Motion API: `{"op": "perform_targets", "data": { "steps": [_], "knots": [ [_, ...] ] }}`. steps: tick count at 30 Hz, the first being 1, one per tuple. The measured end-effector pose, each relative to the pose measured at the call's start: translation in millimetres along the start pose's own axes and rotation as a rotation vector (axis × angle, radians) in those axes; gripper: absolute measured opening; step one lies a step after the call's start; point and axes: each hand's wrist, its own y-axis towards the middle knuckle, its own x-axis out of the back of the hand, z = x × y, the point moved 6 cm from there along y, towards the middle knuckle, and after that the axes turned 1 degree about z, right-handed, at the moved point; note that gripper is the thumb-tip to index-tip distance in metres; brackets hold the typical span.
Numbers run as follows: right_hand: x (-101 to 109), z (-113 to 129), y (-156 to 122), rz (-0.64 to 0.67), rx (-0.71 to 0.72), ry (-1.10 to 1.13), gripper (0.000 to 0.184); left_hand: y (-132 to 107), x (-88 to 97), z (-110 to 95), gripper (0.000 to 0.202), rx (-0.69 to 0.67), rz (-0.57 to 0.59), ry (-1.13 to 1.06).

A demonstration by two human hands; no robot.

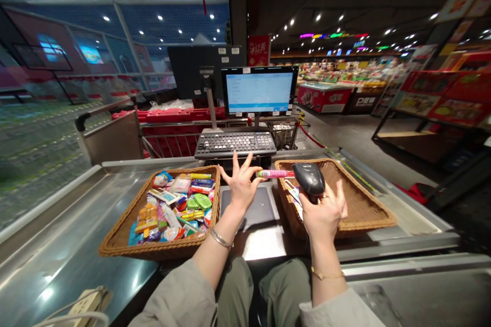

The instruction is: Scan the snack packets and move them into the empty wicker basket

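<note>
Holding: a black handheld barcode scanner [309, 179] in the right hand [322, 214], its head tipped down and to the left, close to a pink tube [276, 173].

Right grip: closed around the scanner's body, with the fingers curled against it.

Left grip: spread wide, fingers fanned upward, with nothing pinched. The left hand [241, 186] is raised over a dark grey pad [247, 209].

Pink tube: lying level over the far left corner of the right basket, between the left fingertips and the scanner. Whether it touches either one is impossible to tell.

Right basket: a wicker tray [368, 209] on the right, with a few small packets [294, 196] under the scanner.

Left basket: a wicker tray [115, 237] on the left, heaped with small colourful packaged goods [176, 209].

Table: a steel checkout table [65, 214] carrying both baskets, with the pad between them.

Far side: a black keyboard [235, 144] just beyond the hands, then a lit monitor [260, 91] on a stand — a metal shopping cart [218, 138] sits behind the keyboard.
</note>
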Motion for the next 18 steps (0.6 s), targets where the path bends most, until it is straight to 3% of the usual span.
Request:
{"op": "perform_targets", "data": {
  "steps": [18],
  "knots": [
    [25.5,-53.2,13.7,-0.115,-0.192,-0.101,0.032,-14.3,-65.0,-47.5,0.013,-0.112,0.022,-0.105]
  ]
}}
